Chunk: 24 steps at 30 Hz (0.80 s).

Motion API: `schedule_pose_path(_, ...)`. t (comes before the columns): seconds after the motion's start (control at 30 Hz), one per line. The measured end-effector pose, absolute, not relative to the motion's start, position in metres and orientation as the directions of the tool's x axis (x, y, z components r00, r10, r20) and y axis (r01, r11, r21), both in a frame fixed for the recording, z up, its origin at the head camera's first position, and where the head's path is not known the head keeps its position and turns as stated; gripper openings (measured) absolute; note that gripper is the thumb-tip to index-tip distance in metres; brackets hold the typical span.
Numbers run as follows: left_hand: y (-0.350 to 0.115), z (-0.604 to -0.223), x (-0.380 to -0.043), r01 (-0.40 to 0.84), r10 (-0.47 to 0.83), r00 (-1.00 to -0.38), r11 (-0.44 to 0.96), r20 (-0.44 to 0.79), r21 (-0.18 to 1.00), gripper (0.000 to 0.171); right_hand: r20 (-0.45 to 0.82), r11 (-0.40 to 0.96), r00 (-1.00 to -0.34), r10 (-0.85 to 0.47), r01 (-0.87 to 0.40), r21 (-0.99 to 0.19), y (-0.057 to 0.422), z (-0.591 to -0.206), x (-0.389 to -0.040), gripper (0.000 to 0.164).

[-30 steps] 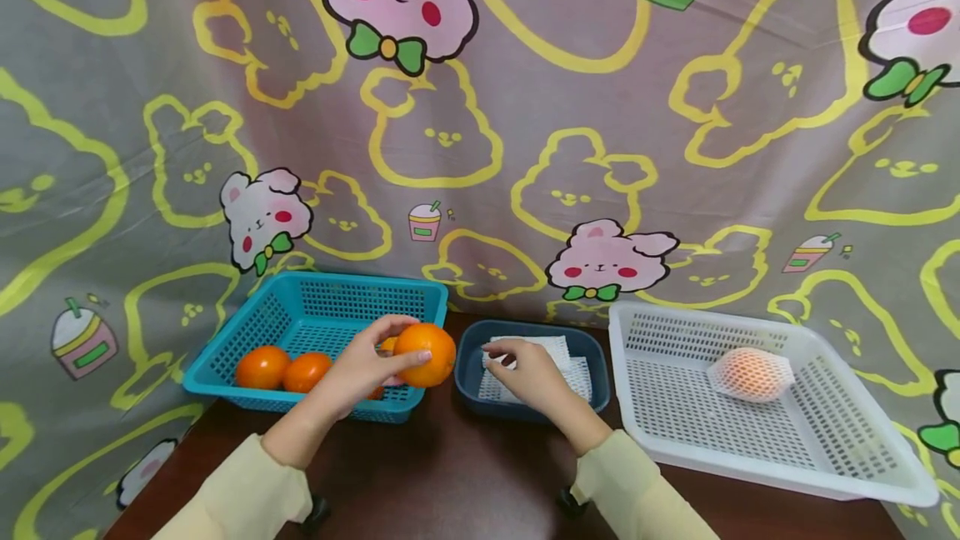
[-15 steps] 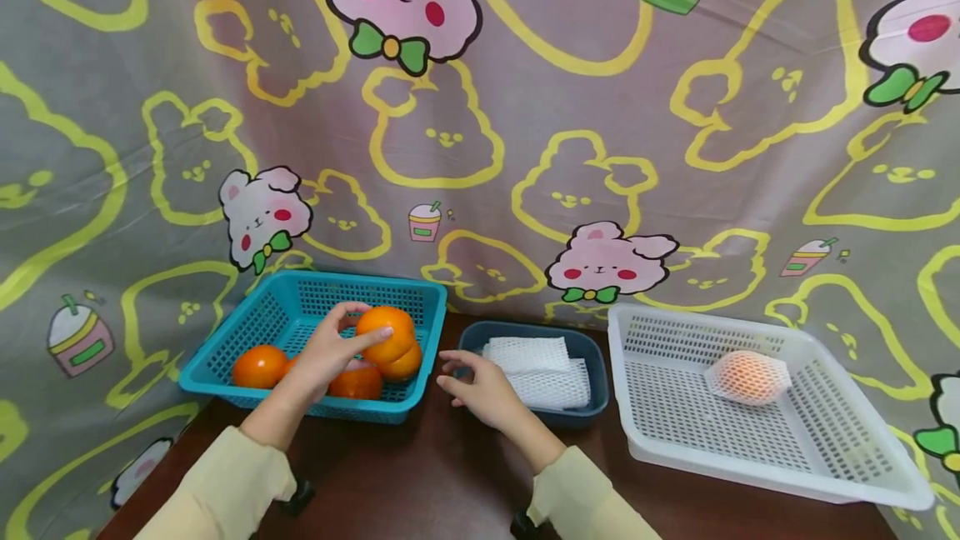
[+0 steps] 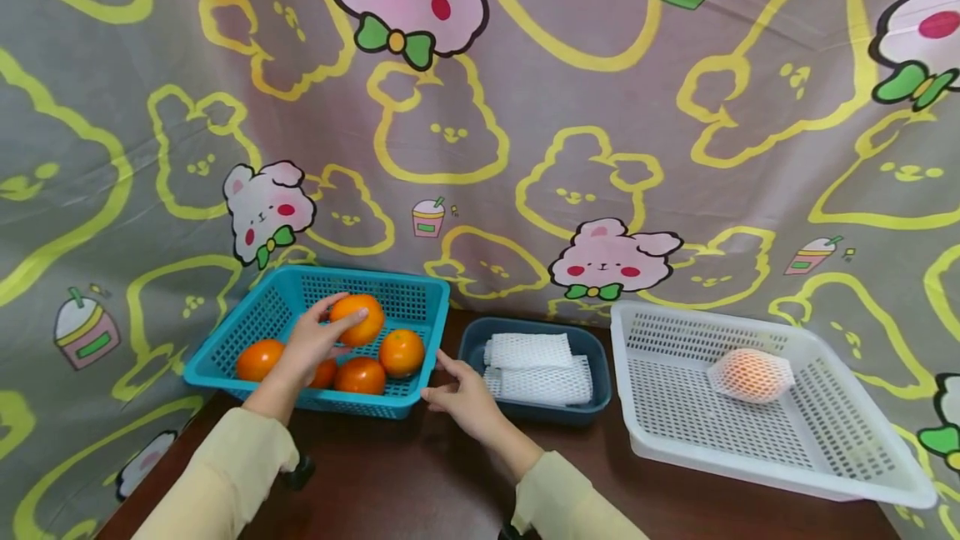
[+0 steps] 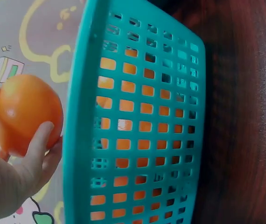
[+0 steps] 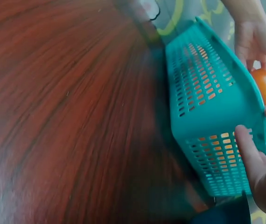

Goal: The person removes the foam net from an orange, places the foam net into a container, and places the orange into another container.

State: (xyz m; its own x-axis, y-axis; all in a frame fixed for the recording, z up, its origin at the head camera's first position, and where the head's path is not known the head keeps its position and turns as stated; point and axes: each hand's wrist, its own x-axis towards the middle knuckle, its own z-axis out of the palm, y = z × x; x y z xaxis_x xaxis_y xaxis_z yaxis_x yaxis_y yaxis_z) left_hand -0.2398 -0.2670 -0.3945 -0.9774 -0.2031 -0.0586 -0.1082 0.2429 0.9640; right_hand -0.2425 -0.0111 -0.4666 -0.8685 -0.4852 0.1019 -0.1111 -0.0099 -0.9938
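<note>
My left hand holds an orange just above the teal basket. In the left wrist view the fingers and thumb wrap the orange beyond the basket's rim. Several more oranges lie in the basket, one of them near its right side. My right hand is at the basket's front right corner, thumb and fingers apart. In the right wrist view its thumb lies against the outer wall and a finger is at the rim; I see no firm grip.
Right of the basket stands a dark blue tray with white foam net sleeves. Farther right, a white basket holds one netted fruit. A patterned cloth hangs behind the brown table.
My left hand has carried the orange leftward, from the basket's right rim to over its middle. My right hand has moved left from above the foam nets to the teal basket's corner.
</note>
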Motion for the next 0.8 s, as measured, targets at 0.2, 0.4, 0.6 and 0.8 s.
schedule_pose_path(0.2,-0.266,-0.4,-0.246,-0.107,-0.27,-0.962,0.222,-0.045,0.969,0.079,0.038,-0.17,-0.904,-0.426,0.039,-0.985,-0.017,-0.465,-0.244,0.064)
schedule_pose_path(0.4,-0.262,-0.406,-0.251,-0.125,-0.276,-0.96,0.275,-0.047,0.953,0.078,-0.001,-0.185,-0.927,-0.375,0.076,-0.98,-0.022,-0.464,-0.244,0.065)
schedule_pose_path(0.6,-0.261,-0.406,-0.258,-0.176,-0.219,-0.97,0.358,-0.1,0.917,0.084,-0.029,-0.19,-0.934,-0.357,0.103,-0.976,-0.023,-0.461,-0.242,0.064)
schedule_pose_path(0.8,-0.261,-0.409,-0.262,-0.195,-0.233,-0.967,0.422,-0.103,0.885,0.08,-0.037,-0.173,-0.933,-0.357,0.105,-0.979,-0.024,-0.46,-0.243,0.065)
